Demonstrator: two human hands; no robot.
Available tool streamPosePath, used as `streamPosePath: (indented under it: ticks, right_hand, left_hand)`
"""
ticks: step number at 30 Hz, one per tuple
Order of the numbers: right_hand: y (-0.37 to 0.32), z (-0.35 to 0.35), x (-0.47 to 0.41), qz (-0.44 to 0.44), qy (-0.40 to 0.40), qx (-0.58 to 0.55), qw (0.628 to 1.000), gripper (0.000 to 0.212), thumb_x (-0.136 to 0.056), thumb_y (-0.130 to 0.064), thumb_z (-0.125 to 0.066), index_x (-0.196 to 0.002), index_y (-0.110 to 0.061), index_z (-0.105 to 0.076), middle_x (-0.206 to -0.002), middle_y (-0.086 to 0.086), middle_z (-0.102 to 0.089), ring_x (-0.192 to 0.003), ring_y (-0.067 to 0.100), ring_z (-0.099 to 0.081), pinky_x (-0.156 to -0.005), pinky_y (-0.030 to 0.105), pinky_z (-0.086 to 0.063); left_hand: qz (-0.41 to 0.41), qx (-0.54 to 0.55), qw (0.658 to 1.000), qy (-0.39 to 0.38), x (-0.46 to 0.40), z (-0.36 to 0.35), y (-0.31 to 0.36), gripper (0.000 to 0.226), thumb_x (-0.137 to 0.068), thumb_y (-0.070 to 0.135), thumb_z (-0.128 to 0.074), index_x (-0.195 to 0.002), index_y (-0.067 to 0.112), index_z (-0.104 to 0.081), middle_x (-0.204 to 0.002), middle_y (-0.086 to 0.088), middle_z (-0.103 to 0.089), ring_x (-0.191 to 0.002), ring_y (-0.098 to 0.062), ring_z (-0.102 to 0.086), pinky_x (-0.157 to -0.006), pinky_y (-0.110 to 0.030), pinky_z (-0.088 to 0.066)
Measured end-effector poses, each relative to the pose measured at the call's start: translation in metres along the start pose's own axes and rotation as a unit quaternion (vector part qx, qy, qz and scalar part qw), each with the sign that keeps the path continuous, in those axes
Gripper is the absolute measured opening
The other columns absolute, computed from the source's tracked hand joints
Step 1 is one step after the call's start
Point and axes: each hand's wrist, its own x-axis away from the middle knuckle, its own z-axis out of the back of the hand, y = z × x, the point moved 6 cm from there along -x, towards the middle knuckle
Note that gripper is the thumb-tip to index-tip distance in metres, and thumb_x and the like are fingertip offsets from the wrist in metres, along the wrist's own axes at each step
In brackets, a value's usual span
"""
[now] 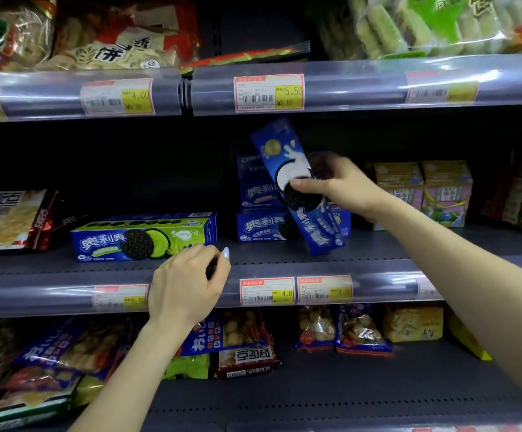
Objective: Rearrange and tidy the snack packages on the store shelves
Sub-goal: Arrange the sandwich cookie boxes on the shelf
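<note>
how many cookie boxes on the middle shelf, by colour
Blue boxes: 3, one tilted in the right hand at, two stacked behind
Green-and-blue box: 1, by the left hand
Yellow boxes: 2
Total: 6

price tags (269, 92) on shelf rails (362, 85)

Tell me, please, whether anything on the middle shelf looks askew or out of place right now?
Yes. One blue cookie box stands steeply tilted on a lower corner, gripped by the right hand, across the front of two flat-stacked blue boxes. The green-fronted cookie box lies level by the left hand.
</note>
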Motion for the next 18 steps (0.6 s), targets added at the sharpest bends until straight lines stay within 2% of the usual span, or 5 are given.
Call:
streamPosePath:
  ticks: [3, 8, 13, 15, 18]
  right_hand:
    - [0.008, 0.003, 0.008, -0.022, 0.023, -0.070, 0.997, 0.039, -0.081, -0.030, -0.075, -0.112, -0.017, -0.055, -0.111, 0.012, -0.066, -0.098, 0.023, -0.064, -0.081, 0.041, -0.052]
    - [0.014, 0.005, 0.013, -0.023, 0.047, -0.129, 0.990, 0.040, -0.082, -0.025, -0.074, -0.115, -0.016, -0.054, -0.108, 0.007, -0.066, -0.099, 0.020, -0.066, -0.078, 0.028, -0.055]
    - [0.019, -0.002, 0.013, -0.028, 0.052, -0.146, 0.987, 0.036, -0.082, -0.028, -0.074, -0.110, -0.020, -0.054, -0.112, 0.012, -0.065, -0.103, 0.025, -0.065, -0.087, 0.046, -0.053]
    - [0.021, -0.003, 0.015, -0.033, 0.063, -0.162, 0.984, 0.034, -0.081, -0.029, -0.075, -0.106, -0.023, -0.053, -0.112, 0.012, -0.064, -0.101, 0.025, -0.065, -0.078, 0.041, -0.057]
    - [0.019, 0.001, 0.016, -0.025, 0.084, -0.186, 0.979, 0.035, -0.081, -0.026, -0.075, -0.102, -0.025, -0.048, -0.103, 0.006, -0.064, -0.086, 0.017, -0.066, -0.054, 0.021, -0.051]
  left_hand:
    - [-0.001, -0.002, 1.000, -0.001, 0.000, 0.000, 0.000, 0.040, -0.092, 0.041, -0.034, -0.068, 0.021, -0.057, -0.062, 0.010, -0.053, -0.056, -0.012, -0.049, -0.044, -0.015, -0.025]
    - [0.000, -0.002, 1.000, 0.005, 0.000, 0.001, 0.001, 0.039, -0.092, 0.041, -0.035, -0.067, 0.021, -0.058, -0.061, 0.010, -0.053, -0.055, -0.011, -0.048, -0.045, -0.013, -0.023]
    - [0.003, -0.006, 1.000, 0.002, 0.000, 0.000, 0.000, 0.040, -0.092, 0.041, -0.034, -0.068, 0.020, -0.059, -0.062, 0.010, -0.054, -0.056, -0.013, -0.051, -0.045, -0.014, -0.024]
    - [0.003, -0.007, 1.000, 0.001, 0.000, 0.000, 0.000, 0.040, -0.092, 0.042, -0.034, -0.069, 0.021, -0.059, -0.063, 0.010, -0.054, -0.057, -0.013, -0.051, -0.045, -0.016, -0.025]
    - [0.003, -0.011, 1.000, 0.003, 0.001, 0.000, 0.000, 0.040, -0.092, 0.041, -0.035, -0.069, 0.020, -0.060, -0.063, 0.009, -0.055, -0.057, -0.013, -0.051, -0.045, -0.015, -0.024]
